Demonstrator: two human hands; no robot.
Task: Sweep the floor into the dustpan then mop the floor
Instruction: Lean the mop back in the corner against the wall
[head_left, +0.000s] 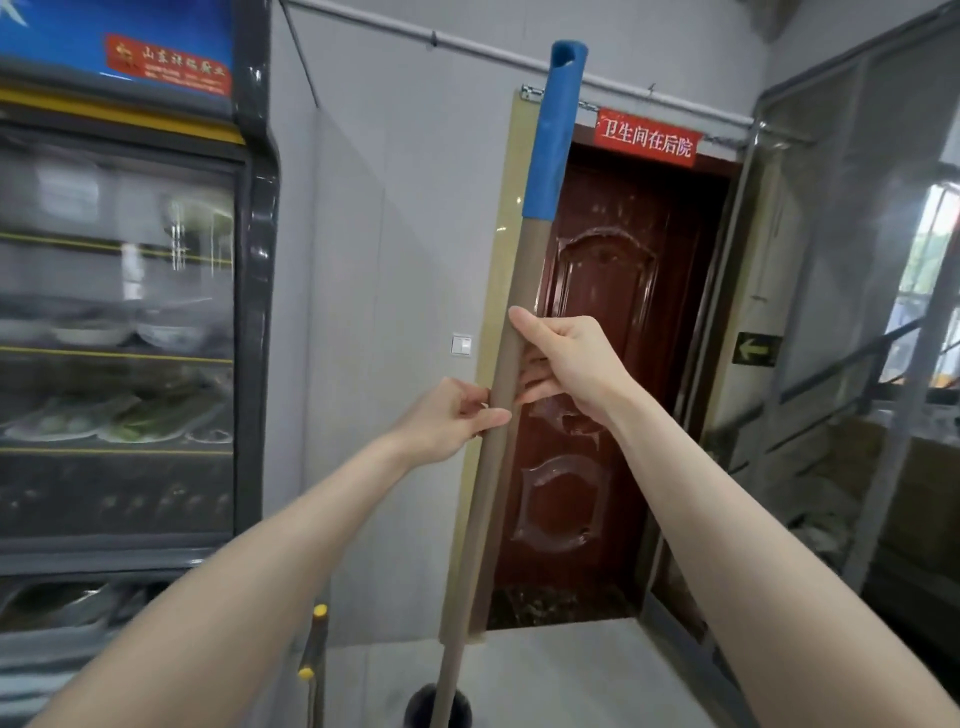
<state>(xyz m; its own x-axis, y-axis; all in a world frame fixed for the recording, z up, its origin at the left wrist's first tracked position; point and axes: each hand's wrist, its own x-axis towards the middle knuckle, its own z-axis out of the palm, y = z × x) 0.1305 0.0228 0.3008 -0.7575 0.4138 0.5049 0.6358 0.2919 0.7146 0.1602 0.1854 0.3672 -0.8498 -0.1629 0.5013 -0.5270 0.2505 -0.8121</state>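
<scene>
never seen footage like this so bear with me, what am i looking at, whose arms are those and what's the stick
There is no machine here. A person wears one camera on the head, looking forward and down, so the two bare arms are their own. Both hands hold a long pole, nearly upright. The right hand is higher and the left hand is just below it. The pole has a blue grip on top. Its lower end is out of view, so I cannot tell whether it is a mop or a broom. Behind it is a brown door, with a glass-front fridge on the left. The floor is grey.
</scene>
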